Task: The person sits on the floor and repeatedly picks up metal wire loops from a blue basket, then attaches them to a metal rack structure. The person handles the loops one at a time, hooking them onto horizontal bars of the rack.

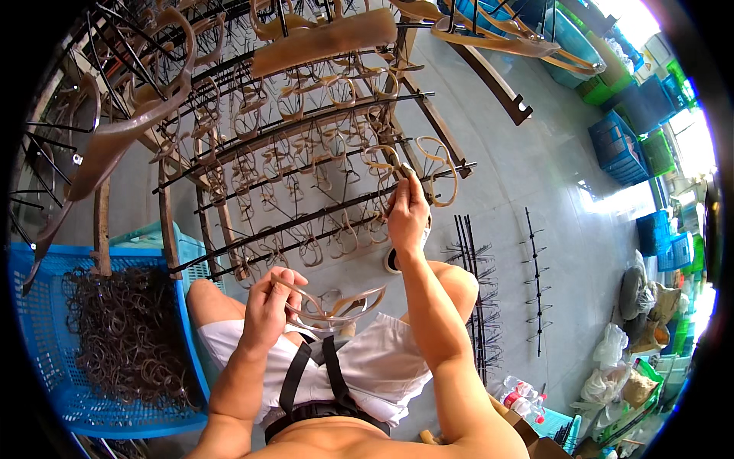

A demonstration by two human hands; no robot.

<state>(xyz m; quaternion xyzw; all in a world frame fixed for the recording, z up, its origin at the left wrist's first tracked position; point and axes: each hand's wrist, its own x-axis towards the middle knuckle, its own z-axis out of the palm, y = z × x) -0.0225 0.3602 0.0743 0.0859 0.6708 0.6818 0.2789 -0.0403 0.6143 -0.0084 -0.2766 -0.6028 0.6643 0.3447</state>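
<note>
Between the fingers of my left hand (269,312), closed over my lap, are translucent brown eyeglass frames (365,294), at least one, without visible lenses. My right hand (409,214) reaches forward to the right end of a rack, its thumb and fingers pinched at the middle of another brown eyeglass frame (437,170). That frame sits beside a black pronged rod (344,200) of the rack. Many similar frames hang from the rack's rods in rows. The exact contact at my right fingertips is partly hidden.
To my left stands a blue basket (38,336) heaped with brown frames (130,336). Black pronged rods (478,298) lie on the floor at right, with another rod (535,283) beyond. Large brown pieces (325,42) loom above the rack. Plastic bottles (521,398) and crates (618,149) stand right.
</note>
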